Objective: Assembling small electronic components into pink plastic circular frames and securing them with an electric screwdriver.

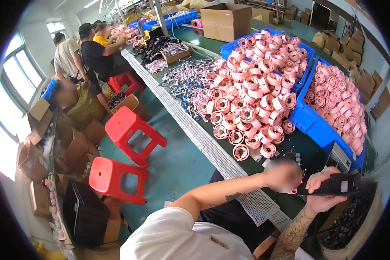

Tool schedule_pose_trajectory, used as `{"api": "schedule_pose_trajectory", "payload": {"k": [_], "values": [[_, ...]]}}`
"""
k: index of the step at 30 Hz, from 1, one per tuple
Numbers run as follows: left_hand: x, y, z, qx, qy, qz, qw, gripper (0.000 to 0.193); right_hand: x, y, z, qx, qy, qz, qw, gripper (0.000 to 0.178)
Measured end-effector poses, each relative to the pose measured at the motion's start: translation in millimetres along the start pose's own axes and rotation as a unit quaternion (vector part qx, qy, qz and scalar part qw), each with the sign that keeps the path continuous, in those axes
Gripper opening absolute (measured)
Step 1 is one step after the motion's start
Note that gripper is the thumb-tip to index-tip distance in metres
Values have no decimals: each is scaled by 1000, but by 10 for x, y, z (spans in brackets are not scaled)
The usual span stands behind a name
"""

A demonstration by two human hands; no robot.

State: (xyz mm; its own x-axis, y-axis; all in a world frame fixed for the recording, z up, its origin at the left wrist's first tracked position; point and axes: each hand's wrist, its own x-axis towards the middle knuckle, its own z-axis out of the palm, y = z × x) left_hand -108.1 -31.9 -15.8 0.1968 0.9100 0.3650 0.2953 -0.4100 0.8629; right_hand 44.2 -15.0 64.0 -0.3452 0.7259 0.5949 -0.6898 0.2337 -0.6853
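At the bench's (310,147) near end, right hand (323,190) has fingers wrapped round a black device (340,185), just right of the left hand (284,175), which is blurred: can't tell how open or what it holds. Loose-heaped pink rings (247,115) sit just past the left hand; a forearm knock could start a slide, some likely rolling off the edge. Far blue bin (225,52) and near blue bin (310,126) both hold more pink rings; brown carton's (225,24) contents hidden.

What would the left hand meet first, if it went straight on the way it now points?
Most likely the fingers of the right hand, which grips a black tool; blur and unclear depth leave some doubt.
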Motion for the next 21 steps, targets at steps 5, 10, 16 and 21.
{"api": "schedule_pose_trajectory", "payload": {"k": [5, 10, 16, 21], "values": [[-96, 267, -27, 144, 37, 61, 987, 55, -47, -346, -270, 9, 1, -43, 999, 86], [-156, 411, -189, 217, 31, 113, 969, 65, -58, -309, -541, 40, 62, -2, 997, 89], [684, 534, -1330, 211, 248, 152, 933, 10, -201, -249, -632, 38, 72, 3, 997, 87], [1599, -56, -3092, 404, 414, -105, 809, 59, -218, -192, -556, -5, 70, 15, 997, 85]]}}
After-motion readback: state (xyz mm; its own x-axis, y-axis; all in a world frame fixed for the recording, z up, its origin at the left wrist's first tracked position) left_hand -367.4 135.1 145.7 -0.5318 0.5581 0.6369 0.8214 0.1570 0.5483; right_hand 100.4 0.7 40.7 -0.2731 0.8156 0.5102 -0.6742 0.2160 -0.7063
